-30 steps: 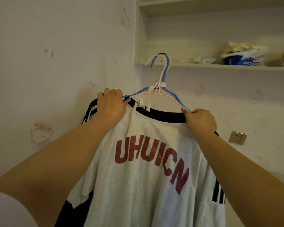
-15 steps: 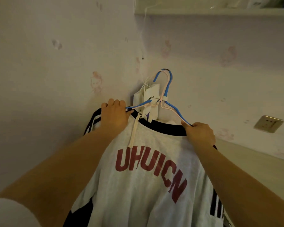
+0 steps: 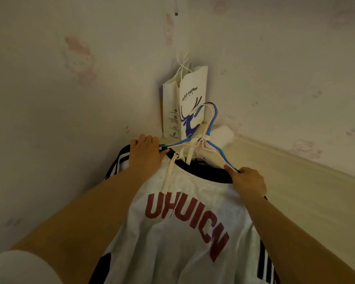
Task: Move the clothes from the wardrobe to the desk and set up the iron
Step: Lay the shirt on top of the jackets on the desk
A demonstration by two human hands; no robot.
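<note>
A white T-shirt (image 3: 184, 238) with red letters, a black collar and black-striped sleeves hangs on blue and pink hangers (image 3: 208, 138) held together. My left hand (image 3: 146, 154) grips the left shoulder of the shirt and the hanger arm. My right hand (image 3: 248, 181) grips the right shoulder and the hanger's right end. I hold the shirt over the near end of the pale desk (image 3: 307, 193), close to the wall corner. A cream strap (image 3: 169, 173) dangles from the hangers over the collar. No iron is in view.
A white paper coffee bag (image 3: 188, 103) with a blue deer print stands in the corner on the desk. A pale roll (image 3: 223, 133) lies beside it against the wall. Wallpapered walls close in on the left and behind.
The shirt and both hands have come down from shelf height toward the desk. My view has tilted down, so the shelf has left the frame and the paper bag has come into sight.
</note>
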